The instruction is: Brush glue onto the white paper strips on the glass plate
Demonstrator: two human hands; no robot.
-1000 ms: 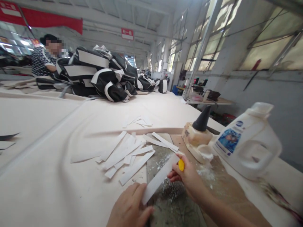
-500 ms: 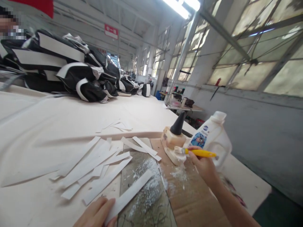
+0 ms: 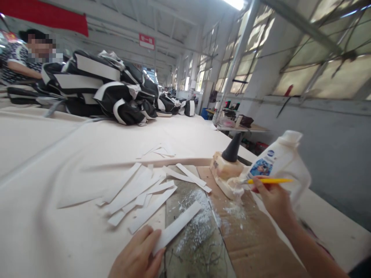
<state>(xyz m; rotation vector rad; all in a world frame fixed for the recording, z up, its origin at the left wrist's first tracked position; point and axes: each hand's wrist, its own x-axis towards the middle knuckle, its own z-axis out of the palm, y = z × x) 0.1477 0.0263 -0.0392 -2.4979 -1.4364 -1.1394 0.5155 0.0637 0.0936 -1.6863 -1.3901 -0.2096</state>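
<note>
My left hand point(image 3: 140, 253) pinches the near end of a white strip point(image 3: 181, 224), which lies slantwise over a grey-green board point(image 3: 203, 247) smeared with white paste. In my right hand point(image 3: 274, 199) is a yellow-handled paintbrush point(image 3: 272, 180). Its bristles dip into the cut-open side of a glue container point(image 3: 227, 170) with a black cone-shaped spout, lying on brown cardboard point(image 3: 246, 235). Several more white strips point(image 3: 153, 208) are spread in a loose pile left of the board. Two others point(image 3: 193, 177) rest across the board's far end.
Behind my right hand stands a large white jug point(image 3: 290, 162) with a blue label. Black and white sewn pieces point(image 3: 116, 92) are heaped at the back left of the pale-covered table point(image 3: 95, 143). Beyond the heap is another person point(image 3: 21, 58). Thin offcuts point(image 3: 159, 150) lie mid-table.
The view has swung left, so the scene sits farther right and the other person shows more. The brush handle has tilted flatter, with its bristles lower in the glue container. My left hand keeps the strip.
</note>
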